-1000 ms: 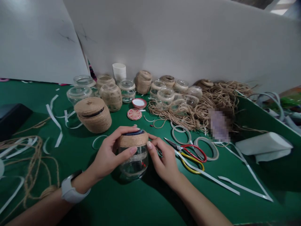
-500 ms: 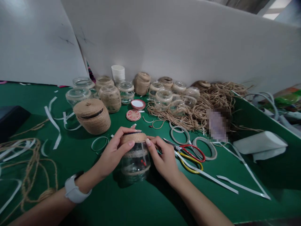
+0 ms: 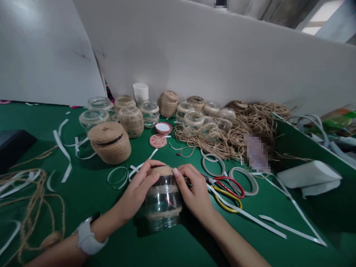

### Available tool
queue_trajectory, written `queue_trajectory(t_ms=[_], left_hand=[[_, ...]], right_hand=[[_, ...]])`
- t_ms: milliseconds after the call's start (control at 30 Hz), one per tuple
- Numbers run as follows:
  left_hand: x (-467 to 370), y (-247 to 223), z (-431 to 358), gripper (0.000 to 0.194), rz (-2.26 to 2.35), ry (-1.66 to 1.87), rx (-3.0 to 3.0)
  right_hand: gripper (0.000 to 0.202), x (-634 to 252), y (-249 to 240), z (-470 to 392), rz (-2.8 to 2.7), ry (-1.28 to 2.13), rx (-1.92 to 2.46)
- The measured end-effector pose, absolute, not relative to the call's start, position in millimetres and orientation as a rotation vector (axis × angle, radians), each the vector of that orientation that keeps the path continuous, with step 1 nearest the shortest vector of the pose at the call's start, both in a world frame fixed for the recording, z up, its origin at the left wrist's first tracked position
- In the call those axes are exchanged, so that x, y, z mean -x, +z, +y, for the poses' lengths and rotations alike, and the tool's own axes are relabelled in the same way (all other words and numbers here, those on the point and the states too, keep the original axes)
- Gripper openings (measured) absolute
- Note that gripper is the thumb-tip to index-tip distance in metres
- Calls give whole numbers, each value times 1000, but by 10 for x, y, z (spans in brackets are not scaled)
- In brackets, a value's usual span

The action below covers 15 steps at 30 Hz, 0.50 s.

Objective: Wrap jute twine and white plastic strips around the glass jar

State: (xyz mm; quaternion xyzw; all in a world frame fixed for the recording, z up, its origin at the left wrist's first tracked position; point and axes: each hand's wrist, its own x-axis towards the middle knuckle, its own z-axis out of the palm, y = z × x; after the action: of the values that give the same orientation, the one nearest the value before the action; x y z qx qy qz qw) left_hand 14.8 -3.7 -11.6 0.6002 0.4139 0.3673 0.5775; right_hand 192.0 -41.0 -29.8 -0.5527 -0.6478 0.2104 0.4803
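A clear glass jar [image 3: 164, 202] stands in front of me, its top band wrapped in tan twine [image 3: 161, 171]. A thinner twine ring runs round its lower part, and ridges like a screw thread show at the bottom end. My left hand [image 3: 141, 184] grips the wrapped band from the left, thumb on the near side. From the right, my right hand [image 3: 194, 183] holds the same band with thumb and bent fingers. The fingertips behind the jar are hidden. Scissors [image 3: 226, 191] with red and yellow handles lie just beyond my right hand.
A twine-covered lidded jar [image 3: 112, 146] stands left, with several glass jars [image 3: 193, 121] behind. Red-patterned lids [image 3: 158, 141], paper cups [image 3: 141, 92], tape rolls [image 3: 244, 181], a twine heap [image 3: 247, 124] and white strips [image 3: 62, 148] lie around. A green partition [image 3: 303, 144] stands right.
The jar has tipped slightly away from me, so its lower end shows more and its top less. Both hands keep their grip on the band. The whole scene sits slightly lower in view.
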Motion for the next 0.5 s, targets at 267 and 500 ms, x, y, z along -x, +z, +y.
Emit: queue_trajectory(t_ms=[267, 500], left_hand=[[-128, -66, 29, 29, 981, 779, -1447], [-115, -60, -30, 22, 928, 800, -1067]], right_hand=[[28, -1852, -295, -454, -1561, 528, 1300], [30, -1883, -270, -452, -1603, 574, 1270]])
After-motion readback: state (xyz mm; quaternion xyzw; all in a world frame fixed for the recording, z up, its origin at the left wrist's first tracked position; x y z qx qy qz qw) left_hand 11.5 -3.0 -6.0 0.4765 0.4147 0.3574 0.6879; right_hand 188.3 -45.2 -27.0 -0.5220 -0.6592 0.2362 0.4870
